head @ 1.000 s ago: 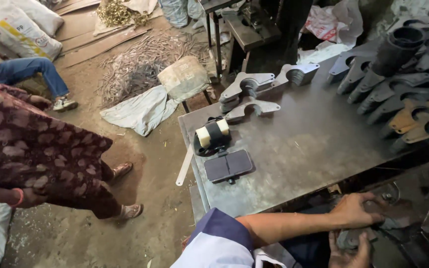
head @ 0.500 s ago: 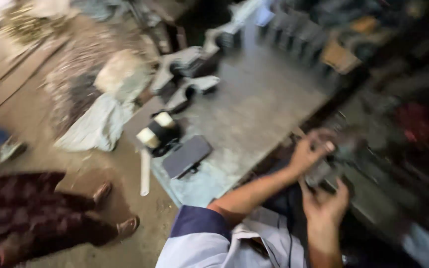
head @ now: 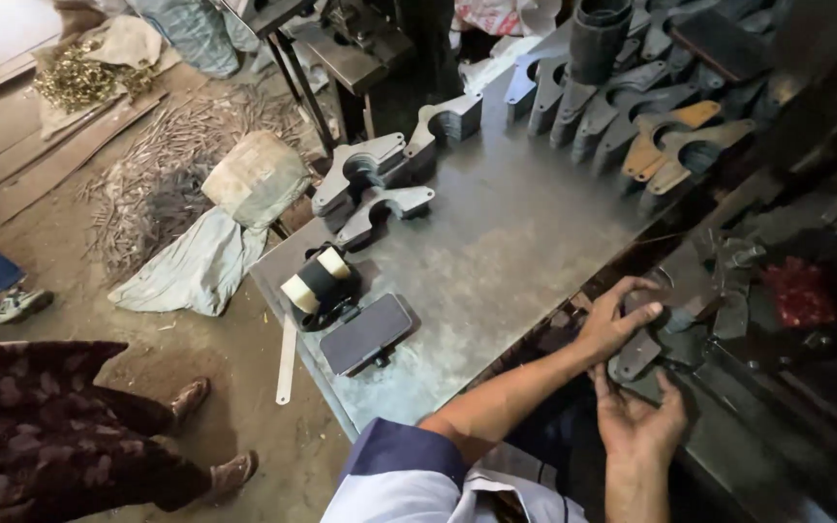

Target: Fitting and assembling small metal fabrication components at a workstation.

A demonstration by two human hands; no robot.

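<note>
Head view: at the lower right of the frame, the left hand (head: 614,320) grasps a flat dark metal plate (head: 637,354); the right hand (head: 639,421) lies released, palm up, just beneath it.

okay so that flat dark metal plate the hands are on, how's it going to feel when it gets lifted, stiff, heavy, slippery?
The plate looks like cut steel, so it is probably rigid and heavy for its size. Its flat shape means it should slide rather than roll. The surface looks dark and maybe oily, so the left hand and right hand might find it slippery.
</note>
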